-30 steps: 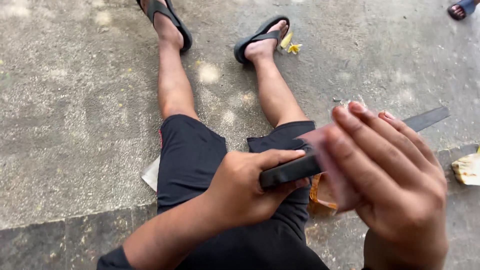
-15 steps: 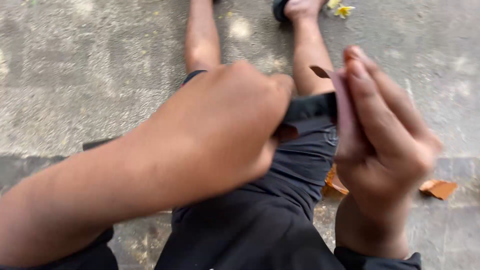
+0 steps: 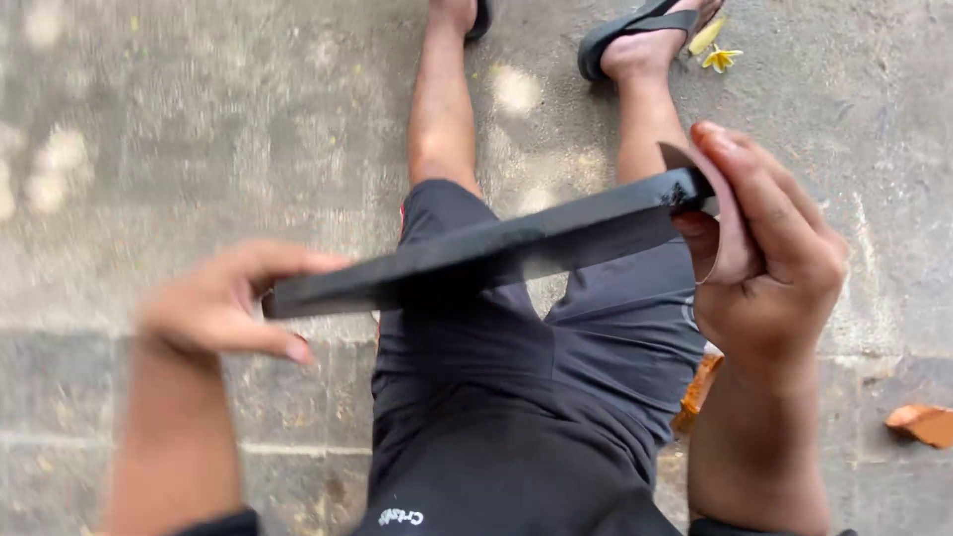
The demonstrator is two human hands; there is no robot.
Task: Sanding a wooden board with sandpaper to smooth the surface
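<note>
The left hand (image 3: 223, 313) sits low at the left of the view, blurred, its fingers curled together and its thumb pressed underneath, pinching the near end of a long, flat, dark blade (image 3: 486, 253). The forearm rises from the bottom edge, and the wrist is bent so the fingers point right toward the blade.

The blade runs across the middle of the view, tilting up from the left hand to the right hand, held above the person's lap and dark shorts (image 3: 526, 397). Its flat face catches a dull sheen.

The right hand (image 3: 769, 258) stands upright at the right, forearm coming up from the bottom edge. Its fingers lie close together, long and slightly bent, wrapped over a small piece of pinkish-brown sheet (image 3: 717, 233) that folds around the far end of the blade. The thumb presses from the near side, so the sheet and the blade's end are squeezed between thumb and fingers.

Just behind the right forearm an orange-brown fragment (image 3: 698, 392) lies on the ground beside the shorts, and another reddish piece (image 3: 923, 425) lies well apart at the right edge.

Farther off, the bare legs stretch out over rough concrete ground (image 3: 199, 149) to feet in black sandals (image 3: 635, 40). A small yellow-and-white flower (image 3: 720, 58) lies just beside the right sandal.
</note>
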